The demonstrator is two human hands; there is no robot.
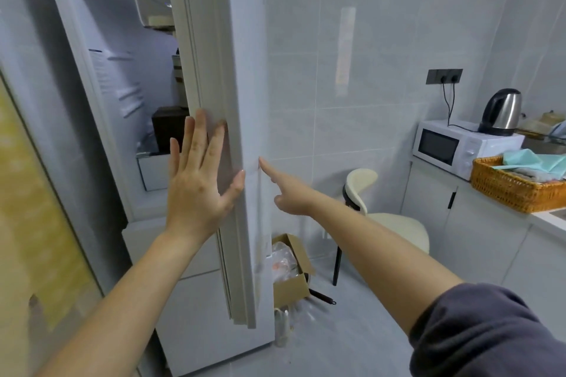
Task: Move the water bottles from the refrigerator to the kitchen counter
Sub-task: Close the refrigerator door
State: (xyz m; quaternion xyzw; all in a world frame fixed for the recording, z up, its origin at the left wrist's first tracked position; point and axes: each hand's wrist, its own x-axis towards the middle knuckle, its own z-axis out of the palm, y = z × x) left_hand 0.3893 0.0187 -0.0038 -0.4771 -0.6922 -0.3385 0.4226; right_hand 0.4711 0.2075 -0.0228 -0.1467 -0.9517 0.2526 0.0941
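Both hands meet the open refrigerator door at frame centre: left hand spread flat on its inner edge, right hand fingertips touching the outer face, empty. No water bottles can be made out inside the refrigerator, upper left; the kitchen counter sits at right.

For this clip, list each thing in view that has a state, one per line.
White refrigerator door: swung open, seen edge-on.
Left hand: open, fingers spread, flat against the door's inner edge.
Right hand: empty, fingertips on the door's outer face.
White microwave: door closed.
Steel electric kettle: lid down, standing on the microwave.
Brown cardboard box: flaps open, on the floor.
Woven orange basket: holding cloths.
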